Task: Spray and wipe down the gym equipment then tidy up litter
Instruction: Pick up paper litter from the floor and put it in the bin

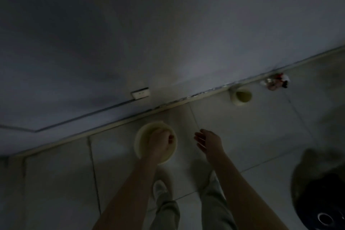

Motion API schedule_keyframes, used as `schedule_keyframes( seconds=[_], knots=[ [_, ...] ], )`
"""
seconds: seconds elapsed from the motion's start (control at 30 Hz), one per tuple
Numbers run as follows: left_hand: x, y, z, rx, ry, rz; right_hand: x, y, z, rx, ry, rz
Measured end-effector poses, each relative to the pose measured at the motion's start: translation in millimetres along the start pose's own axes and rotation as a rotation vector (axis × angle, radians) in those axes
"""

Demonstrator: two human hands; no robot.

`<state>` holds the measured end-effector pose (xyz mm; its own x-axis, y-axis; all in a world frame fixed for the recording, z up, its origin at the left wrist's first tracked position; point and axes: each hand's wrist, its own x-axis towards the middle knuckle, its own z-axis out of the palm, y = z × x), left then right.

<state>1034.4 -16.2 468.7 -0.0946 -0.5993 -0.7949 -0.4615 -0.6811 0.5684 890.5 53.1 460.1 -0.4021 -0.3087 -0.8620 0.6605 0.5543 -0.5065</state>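
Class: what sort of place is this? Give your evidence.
Probably a dim indoor room, perhaps a gym: floor tiles, a wall socket, and a dark round object, possibly a weight.

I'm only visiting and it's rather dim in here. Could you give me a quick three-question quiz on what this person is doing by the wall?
1. Multiple choice: what does the left hand grip?
A) a spray bottle
B) a pale cup
C) a cloth

2. True or false: the right hand is open and holds nothing.

3. Fill the gap: a second cup rests on the floor at the foot of the ____, not far from some crumpled litter.

Key
1. B
2. True
3. wall
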Motion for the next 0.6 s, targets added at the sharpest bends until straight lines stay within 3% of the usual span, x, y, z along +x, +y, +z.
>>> schedule_keyframes(
  seconds=[0.23, 0.43, 0.6],
  knots=[
    [-60, 95, 88, 0.216, -0.166, 0.086, -39, -83, -82, 0.272, 0.057, -0.047],
    [-117, 174, 184, 0.230, -0.169, 0.288, -56, -162, -174, 0.411, 0.019, -0.173],
    [-156, 211, 280, 0.280, -0.242, 0.346, -73, -211, -273, 0.451, 0.056, -0.258]
  ],
)
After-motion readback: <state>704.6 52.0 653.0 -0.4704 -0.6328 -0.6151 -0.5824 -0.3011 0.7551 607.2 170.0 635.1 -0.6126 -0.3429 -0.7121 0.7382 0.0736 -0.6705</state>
